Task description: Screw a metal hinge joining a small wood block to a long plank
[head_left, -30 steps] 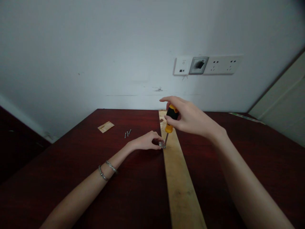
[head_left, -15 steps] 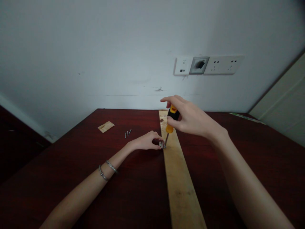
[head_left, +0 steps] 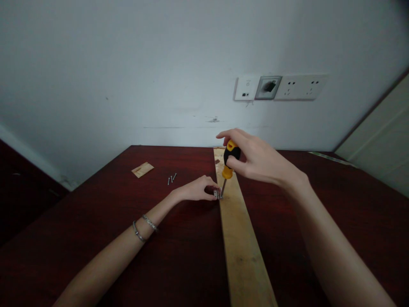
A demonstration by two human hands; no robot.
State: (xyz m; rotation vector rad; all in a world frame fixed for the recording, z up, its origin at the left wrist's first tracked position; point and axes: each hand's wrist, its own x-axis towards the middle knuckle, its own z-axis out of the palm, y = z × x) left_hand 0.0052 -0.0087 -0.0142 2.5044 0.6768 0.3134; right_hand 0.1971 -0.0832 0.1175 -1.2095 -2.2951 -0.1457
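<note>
A board (head_left: 243,238) on the bench (head_left: 179,264) runs away from the viewer toward the wall (head_left: 128,85) behind. A hinge (head_left: 216,194) sits at its left edge, between the left hand (head_left: 194,189) and a screwdriver (head_left: 227,172) in the right hand (head_left: 252,157). Screws (head_left: 171,179) lie left of the board, a wood piece (head_left: 142,170) farther left; sockets (head_left: 298,88) are on the wall, right.

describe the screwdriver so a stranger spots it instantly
A long pale board lies on the dark red table, running towards the wall. Over the board, the right hand holds the screwdriver, tip down. Its black-and-yellow handle sets it apart from the small metal piece at the left hand.
</note>
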